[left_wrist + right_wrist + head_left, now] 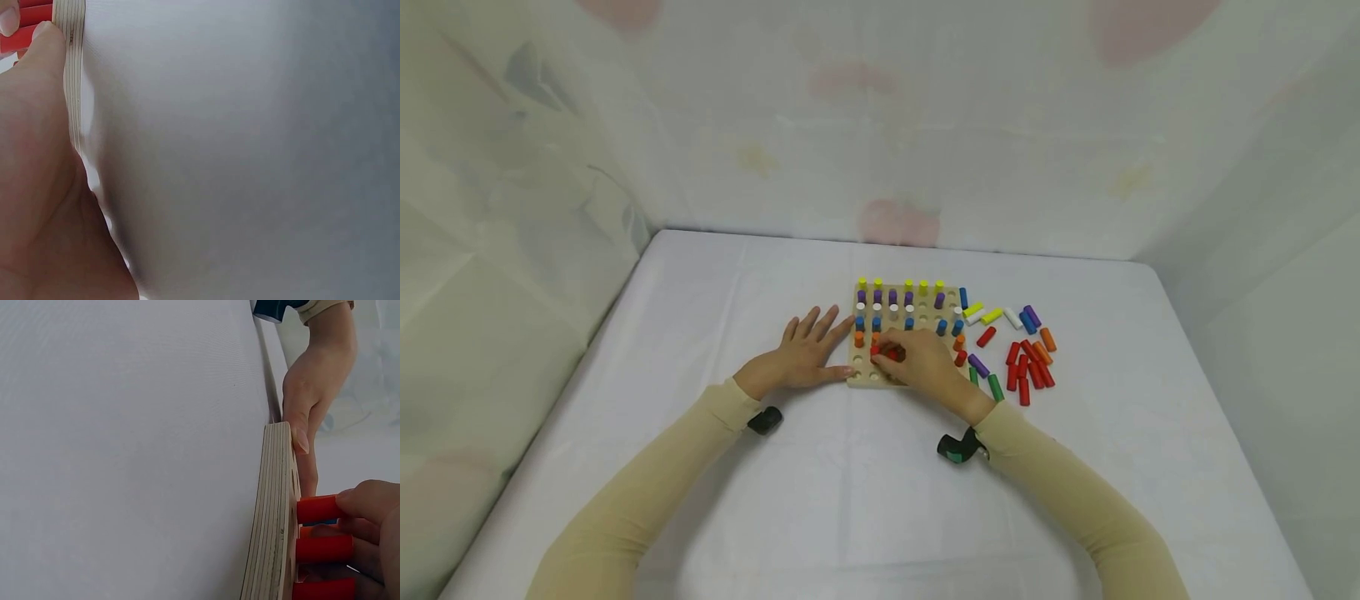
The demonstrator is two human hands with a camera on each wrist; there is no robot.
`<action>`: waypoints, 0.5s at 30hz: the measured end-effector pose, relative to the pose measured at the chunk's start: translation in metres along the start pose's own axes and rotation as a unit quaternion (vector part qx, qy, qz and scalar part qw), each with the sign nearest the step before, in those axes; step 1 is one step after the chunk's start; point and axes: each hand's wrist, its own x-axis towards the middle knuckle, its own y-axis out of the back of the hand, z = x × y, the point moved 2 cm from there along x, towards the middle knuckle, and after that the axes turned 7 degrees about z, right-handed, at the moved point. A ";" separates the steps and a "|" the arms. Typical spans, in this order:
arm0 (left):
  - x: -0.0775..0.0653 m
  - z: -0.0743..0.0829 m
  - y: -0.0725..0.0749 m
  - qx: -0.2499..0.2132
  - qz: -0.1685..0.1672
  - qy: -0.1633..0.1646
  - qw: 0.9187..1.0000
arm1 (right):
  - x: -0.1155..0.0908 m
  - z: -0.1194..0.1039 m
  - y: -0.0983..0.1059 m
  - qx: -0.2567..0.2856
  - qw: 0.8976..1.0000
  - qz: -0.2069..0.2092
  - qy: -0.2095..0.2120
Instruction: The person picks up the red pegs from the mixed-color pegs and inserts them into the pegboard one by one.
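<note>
A wooden pegboard (865, 383) holds rows of yellow, purple, white, blue, orange and red pegs. My left hand (805, 358) lies with fingers spread on the tablecloth, its thumb at the board's left edge. Over the front rows, my right hand (925, 362) pinches a red peg (317, 509) between thumb and finger. That peg points into the board face, its end right at the surface. Two more red pegs, a nearer one (324, 549) and another (324, 589), stand beside it in the right wrist view. My right hand covers part of the board in the head view.
Loose pegs lie right of the board: a cluster of red pegs (1023, 392), green (996, 387), orange (1048, 339), white (1012, 317) and yellow (992, 316) ones. White cloth (850, 500) covers the table, with fabric walls (880, 125) behind and at both sides.
</note>
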 end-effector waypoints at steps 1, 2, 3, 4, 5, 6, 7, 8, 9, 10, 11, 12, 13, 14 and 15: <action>0.000 0.000 0.000 0.002 0.000 0.000 1.000 | 0.000 0.000 0.000 -0.002 1.000 0.000 0.000; 0.000 0.001 0.000 0.002 -0.001 0.000 1.000 | 0.000 -0.001 0.001 -0.004 1.000 0.001 0.001; 0.000 0.001 0.000 0.003 -0.001 0.000 1.000 | -0.001 -0.001 0.001 -0.007 1.000 0.002 0.003; 0.000 0.001 0.001 0.003 -0.002 0.000 1.000 | -0.001 -0.002 0.002 -0.008 1.000 0.003 0.003; 0.000 0.000 0.000 0.002 -0.003 0.000 1.000 | -0.001 -0.002 0.002 -0.008 1.000 0.004 0.005; 0.000 0.000 0.000 0.002 -0.005 0.001 1.000 | -0.001 -0.002 0.003 -0.009 1.000 0.005 0.006; 0.000 0.000 0.000 0.002 -0.005 0.001 1.000 | -0.001 -0.003 0.003 -0.009 1.000 0.005 0.007; 0.001 0.000 0.001 0.001 -0.006 0.000 1.000 | -0.002 -0.003 0.003 -0.011 1.000 0.005 0.008; 0.001 0.000 0.001 0.001 -0.007 0.000 1.000 | -0.002 -0.003 0.003 -0.012 1.000 0.004 0.006; 0.001 0.000 0.001 0.002 -0.007 0.000 1.000 | -0.002 -0.003 0.003 -0.012 1.000 0.004 0.004; 0.001 0.000 0.001 0.001 -0.007 -0.001 1.000 | -0.002 -0.003 0.004 -0.013 1.000 0.003 0.003; 0.000 0.001 0.002 0.002 -0.006 -0.002 1.000 | -0.002 -0.003 0.004 -0.015 1.000 0.003 0.001; 0.000 0.001 0.002 0.002 -0.005 -0.002 1.000 | -0.002 -0.003 0.004 -0.015 1.000 0.002 -0.001; -0.001 0.001 0.003 0.002 -0.005 -0.003 1.000 | -0.002 -0.003 0.004 -0.016 1.000 0.002 -0.002; -0.001 0.001 0.002 0.002 -0.005 -0.002 1.000 | -0.002 -0.003 0.003 -0.017 1.000 0.002 -0.003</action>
